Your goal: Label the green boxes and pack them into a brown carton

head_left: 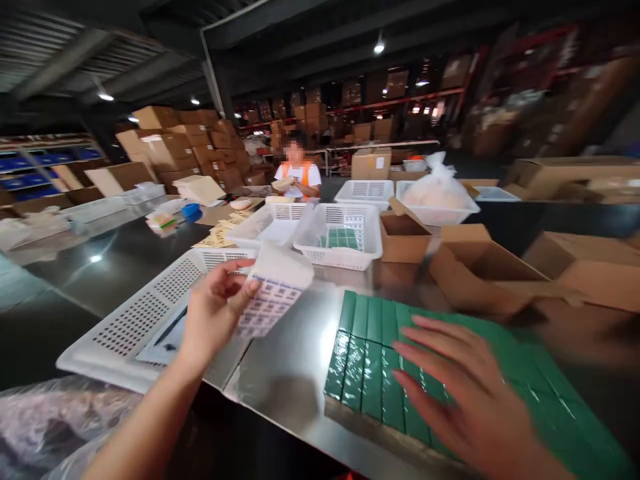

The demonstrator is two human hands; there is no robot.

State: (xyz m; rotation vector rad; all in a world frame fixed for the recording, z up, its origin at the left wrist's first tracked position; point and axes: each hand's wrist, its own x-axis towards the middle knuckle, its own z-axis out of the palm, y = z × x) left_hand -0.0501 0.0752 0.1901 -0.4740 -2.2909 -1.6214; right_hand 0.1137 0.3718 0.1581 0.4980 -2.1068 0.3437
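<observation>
Your left hand (215, 310) pinches the label sheet (273, 300), mid-frame. Your right hand (467, 387), spread, nothing visibly gripped, is over the green packs (369, 323), lower right; their long axes run up-frame; contact unclear.

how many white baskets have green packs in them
1: the white basket holding green packs, left of the small open carton and beyond the printed sheet in the left hand. Contents elsewhere may be partly hidden.

Stacked cardboard boxes (173, 150) stand left of a co-worker (313, 175) in an orange vest (305, 176), with lit lamps (379, 47) overhead.
</observation>
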